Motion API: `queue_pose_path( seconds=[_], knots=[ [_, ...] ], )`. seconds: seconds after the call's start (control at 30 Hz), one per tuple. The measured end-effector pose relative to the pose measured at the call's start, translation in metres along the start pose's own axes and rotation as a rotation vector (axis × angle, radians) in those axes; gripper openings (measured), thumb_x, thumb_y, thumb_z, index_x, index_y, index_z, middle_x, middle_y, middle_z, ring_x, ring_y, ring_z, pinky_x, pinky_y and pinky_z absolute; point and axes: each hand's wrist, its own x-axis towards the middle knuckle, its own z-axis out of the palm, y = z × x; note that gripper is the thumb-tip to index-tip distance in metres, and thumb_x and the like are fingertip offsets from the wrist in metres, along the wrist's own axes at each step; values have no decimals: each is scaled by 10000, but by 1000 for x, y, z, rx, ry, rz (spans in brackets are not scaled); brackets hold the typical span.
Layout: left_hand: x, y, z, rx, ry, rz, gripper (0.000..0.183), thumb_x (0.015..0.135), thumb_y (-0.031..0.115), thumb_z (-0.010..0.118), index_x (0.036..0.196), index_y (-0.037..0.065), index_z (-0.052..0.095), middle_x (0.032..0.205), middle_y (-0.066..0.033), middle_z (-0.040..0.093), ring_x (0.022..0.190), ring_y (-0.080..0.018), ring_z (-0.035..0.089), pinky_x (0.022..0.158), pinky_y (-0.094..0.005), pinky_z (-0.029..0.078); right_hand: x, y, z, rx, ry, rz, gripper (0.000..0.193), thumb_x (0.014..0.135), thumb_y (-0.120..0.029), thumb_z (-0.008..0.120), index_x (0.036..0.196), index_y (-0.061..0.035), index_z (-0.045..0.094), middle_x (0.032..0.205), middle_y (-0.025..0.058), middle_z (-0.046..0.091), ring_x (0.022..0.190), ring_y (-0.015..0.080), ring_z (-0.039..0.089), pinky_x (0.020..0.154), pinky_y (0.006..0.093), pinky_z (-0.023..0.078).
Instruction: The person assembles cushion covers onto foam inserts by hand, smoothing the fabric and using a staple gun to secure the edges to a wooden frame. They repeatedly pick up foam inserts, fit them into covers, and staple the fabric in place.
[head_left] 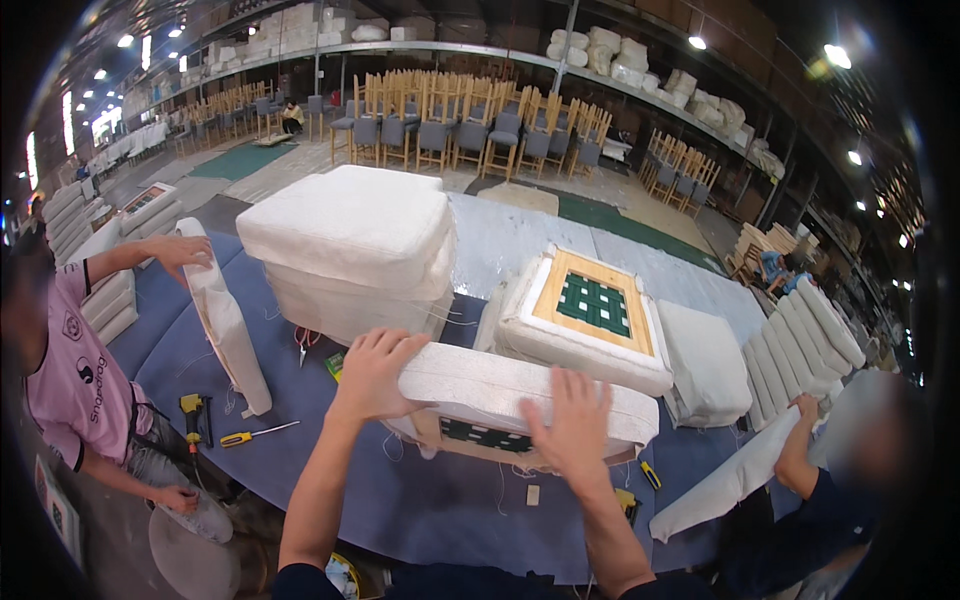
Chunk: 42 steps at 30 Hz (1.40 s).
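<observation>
A white-covered seat cushion (pixel 480 374) stands on edge before me on the blue table. Part of its wooden underside and dark green webbing shows below the fabric. My left hand (pixel 372 378) grips its left corner, fingers over the top edge and thumb on the near side. Against the right part of the same cushion lies my right hand (pixel 574 425), fingers spread and slightly blurred. Loose threads hang under the cushion. Beneath my right forearm, a yellow and black tool (pixel 627 503) is partly hidden.
Behind stand a tall stack of white cushions (pixel 345 220) and another stack topped by a wood-framed seat (pixel 597 305). Scissors (pixel 303 345), a screwdriver (pixel 258 434) and a yellow staple gun (pixel 196 420) lie left. Co-workers at both sides hold white cushions (pixel 225 325).
</observation>
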Motion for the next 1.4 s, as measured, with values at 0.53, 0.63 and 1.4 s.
queue_pose_path(
  seconds=[0.53, 0.63, 1.4],
  knots=[
    [7, -27, 7, -7, 29, 58, 885, 577, 410, 966, 1385, 178, 690, 1272, -78, 704, 1196, -324, 667, 1010, -475, 522, -8, -84, -6, 958, -22, -375, 319, 922, -135, 789, 1239, -106, 776, 1437, 86, 693, 1499, 391, 494, 1206, 511, 413],
    [3, -34, 3, -3, 35, 77, 901, 568, 428, 972, 1385, 175, 690, 1273, -80, 702, 1189, -328, 671, 1008, -479, 525, -24, -17, -24, 896, 188, -132, 190, 953, -84, 737, 1136, -44, 770, 1222, 130, 752, 1247, 343, 660, 1070, 456, 511],
    [39, -39, 24, 19, -45, 72, 929, 549, 453, 997, 1364, 126, 696, 1287, -104, 702, 1177, -352, 662, 1012, -489, 525, -407, 107, 47, 677, -897, 975, 277, 1076, -270, 643, 1191, -40, 745, 1074, 73, 782, 1016, 201, 743, 928, 363, 570]
  ],
)
